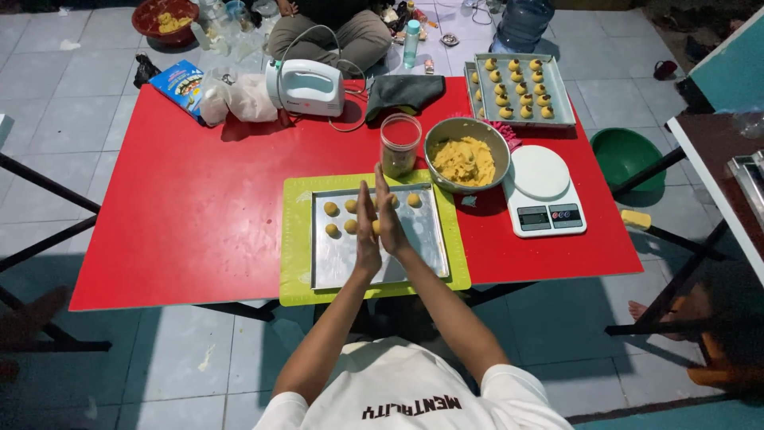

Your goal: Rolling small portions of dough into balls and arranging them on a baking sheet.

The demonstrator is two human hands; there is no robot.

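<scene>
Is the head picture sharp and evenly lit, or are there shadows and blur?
Head view: red table brightly lit; floor beneath in dark shadow; right edge dim. Left hand and right hand, pressed together over the metal tray, look slightly soft. Wide-lens bending at the edges.

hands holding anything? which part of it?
Left hand and right hand are pressed palm to palm above the baking tray; whatever sits between them is hidden.
</scene>
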